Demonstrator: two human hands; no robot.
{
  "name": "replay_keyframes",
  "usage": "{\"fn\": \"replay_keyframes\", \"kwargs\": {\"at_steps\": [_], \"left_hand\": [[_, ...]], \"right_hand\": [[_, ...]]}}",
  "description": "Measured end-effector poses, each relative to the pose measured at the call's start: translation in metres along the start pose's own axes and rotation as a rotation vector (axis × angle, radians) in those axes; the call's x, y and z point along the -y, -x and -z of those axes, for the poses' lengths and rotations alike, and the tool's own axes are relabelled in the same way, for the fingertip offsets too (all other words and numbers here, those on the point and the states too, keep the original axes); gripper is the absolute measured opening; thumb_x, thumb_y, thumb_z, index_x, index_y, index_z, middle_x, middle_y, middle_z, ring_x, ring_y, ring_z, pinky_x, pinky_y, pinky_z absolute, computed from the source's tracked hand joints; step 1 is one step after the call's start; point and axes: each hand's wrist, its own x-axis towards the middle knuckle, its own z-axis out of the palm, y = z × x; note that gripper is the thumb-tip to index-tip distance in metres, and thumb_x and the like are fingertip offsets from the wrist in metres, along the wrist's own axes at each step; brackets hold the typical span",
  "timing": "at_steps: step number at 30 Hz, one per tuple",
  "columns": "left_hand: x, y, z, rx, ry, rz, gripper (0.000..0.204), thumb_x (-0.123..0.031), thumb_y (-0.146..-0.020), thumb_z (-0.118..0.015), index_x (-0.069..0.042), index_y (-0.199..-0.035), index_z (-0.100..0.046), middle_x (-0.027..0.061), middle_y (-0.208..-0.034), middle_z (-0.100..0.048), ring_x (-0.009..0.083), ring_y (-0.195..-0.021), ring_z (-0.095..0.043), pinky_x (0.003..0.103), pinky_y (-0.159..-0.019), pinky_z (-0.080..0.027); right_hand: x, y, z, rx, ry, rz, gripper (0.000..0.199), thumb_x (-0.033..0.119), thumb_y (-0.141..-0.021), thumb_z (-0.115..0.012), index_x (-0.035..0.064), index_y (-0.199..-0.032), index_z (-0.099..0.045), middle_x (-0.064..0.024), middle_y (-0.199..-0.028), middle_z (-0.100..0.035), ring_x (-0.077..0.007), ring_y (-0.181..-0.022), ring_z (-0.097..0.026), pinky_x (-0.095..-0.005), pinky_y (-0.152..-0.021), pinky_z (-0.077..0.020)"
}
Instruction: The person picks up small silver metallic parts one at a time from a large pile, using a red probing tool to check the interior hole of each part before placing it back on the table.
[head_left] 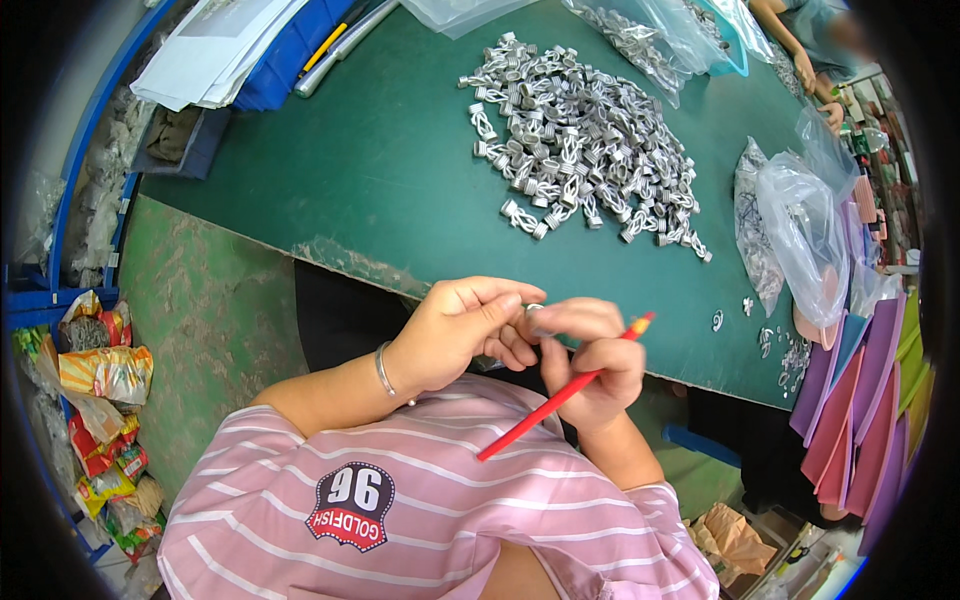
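My left hand (447, 335), with a silver bangle at the wrist, is closed, its thumb and fingertips pinching a small whitish ring-like piece (534, 308) mostly hidden by the fingers. Right beside it, my right hand (598, 350) meets the left fingertips at that piece. A slim red stick-like tool (530, 424) with a yellowish end is held in the right hand, slanting down toward my striped shirt. Both hands are just off the table's front edge. Beyond them a large heap of small silver-grey looped metal pieces (590, 140) lies on the green table (340, 190).
Clear plastic bags (805, 235) and a few scattered bits (790, 360) lie at the right. A blue bin (285, 70) under papers (215, 45) stands far left. Coloured sheets (850, 410) hang at the right edge. Another person's hand (832, 115) is at the far right.
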Motion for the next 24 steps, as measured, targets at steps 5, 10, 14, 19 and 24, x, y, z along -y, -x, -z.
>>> {"fn": "replay_keyframes", "kwargs": {"at_steps": [5, 10, 14, 19, 24], "left_hand": [[-0.014, 0.002, 0.008, 0.065, 0.367, 0.098, 0.018, -0.018, -0.092, -0.047, -0.004, -0.103, -0.049, 0.0021, -0.071, -0.047, 0.006, -0.051, -0.04, 0.018, -0.04, -0.033], [-0.022, 0.003, 0.01, -0.004, 0.056, -0.148, 0.009, -0.005, -0.087, -0.053, -0.006, -0.092, -0.046, -0.0011, -0.064, -0.042, 0.0047, -0.049, -0.035, 0.017, -0.039, -0.027], [-0.017, -0.004, 0.01, -0.157, -0.139, -0.303, 0.015, -0.005, -0.082, -0.06, -0.004, -0.089, -0.047, -0.0013, -0.066, -0.048, 0.0034, -0.052, -0.042, 0.018, -0.045, -0.035], [-0.02, -0.006, 0.006, -0.209, -0.275, -0.339, 0.031, 0.0, -0.078, -0.064, -0.001, -0.106, -0.05, 0.001, -0.074, -0.053, 0.0045, -0.061, -0.047, 0.019, -0.052, -0.04], [-0.019, 0.0, -0.001, -0.082, -0.474, -0.486, 0.021, 0.001, -0.073, -0.07, -0.001, -0.092, -0.061, 0.0022, -0.08, -0.057, 0.0062, -0.071, -0.053, 0.02, -0.062, -0.043]], "right_hand": [[-0.016, -0.014, 0.001, -0.019, 0.172, -0.098, 0.027, -0.014, -0.07, -0.058, 0.0056, -0.071, -0.038, -0.0165, -0.088, -0.063, -0.0253, -0.074, -0.058, -0.0323, -0.064, -0.0474], [-0.042, -0.039, -0.005, 0.149, 0.435, -0.228, 0.022, -0.009, -0.064, -0.062, 0.0032, -0.074, -0.046, -0.011, -0.088, -0.062, -0.0309, -0.073, -0.053, -0.0369, -0.068, -0.0418], [-0.039, -0.033, -0.003, 0.136, 0.456, -0.219, 0.022, -0.009, -0.069, -0.06, 0.0034, -0.074, -0.043, -0.0117, -0.084, -0.061, -0.0286, -0.07, -0.054, -0.0341, -0.063, -0.0431], [-0.018, -0.02, 0.004, -0.121, -0.444, -0.765, 0.022, -0.007, -0.082, -0.054, 0.007, -0.077, -0.037, -0.014, -0.091, -0.059, -0.0128, -0.072, -0.059, -0.0219, -0.058, -0.0475], [-0.02, -0.003, 0.007, -0.033, -0.624, -0.629, 0.025, -0.011, -0.08, -0.055, 0.0067, -0.078, -0.036, -0.0184, -0.097, -0.058, -0.0191, -0.082, -0.061, -0.0257, -0.068, -0.0525]]}}
